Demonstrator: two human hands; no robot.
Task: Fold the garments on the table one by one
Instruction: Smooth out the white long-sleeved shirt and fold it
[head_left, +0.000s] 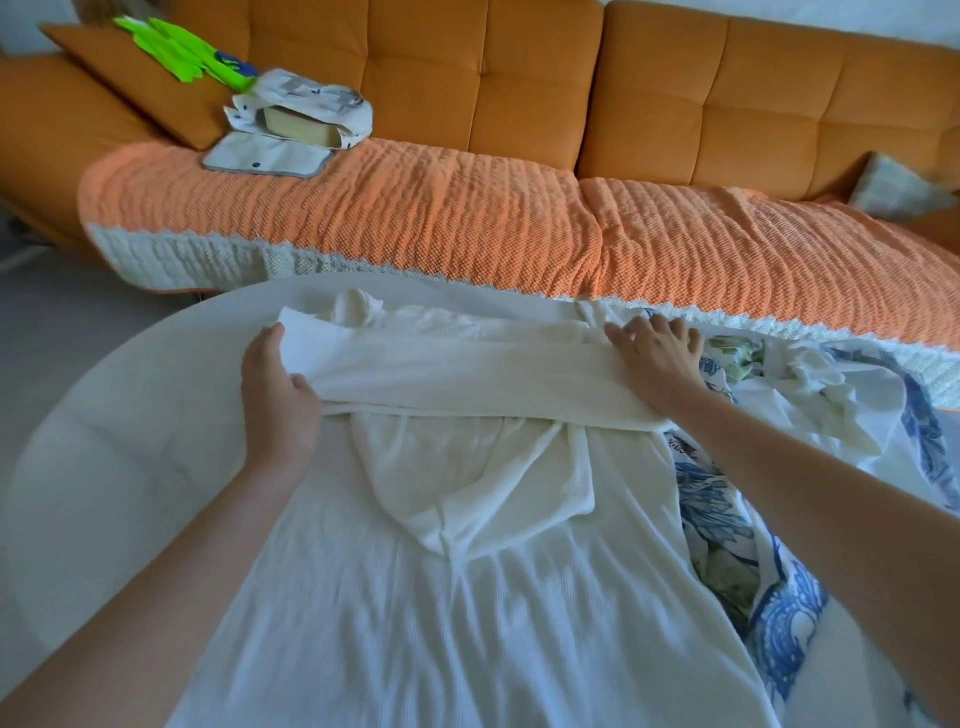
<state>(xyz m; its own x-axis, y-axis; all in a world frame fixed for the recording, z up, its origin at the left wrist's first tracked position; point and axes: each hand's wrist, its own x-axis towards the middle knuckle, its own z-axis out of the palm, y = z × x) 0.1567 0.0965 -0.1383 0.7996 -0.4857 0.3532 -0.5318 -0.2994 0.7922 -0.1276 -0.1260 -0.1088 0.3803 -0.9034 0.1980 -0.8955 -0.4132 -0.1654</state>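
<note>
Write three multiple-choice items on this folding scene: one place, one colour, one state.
1. Beside the white garment, the blue-patterned garment lies: A) on its left B) on its right C) on the floor.
2. The sofa is: A) orange B) grey C) green.
3. The right hand is: A) clenched empty B) gripping a hanger C) flat, fingers spread, on the white garment.
Answers: B, blue print shows at the right edge; A, orange upholstery fills the background; C, spread fingers press the fabric.
</note>
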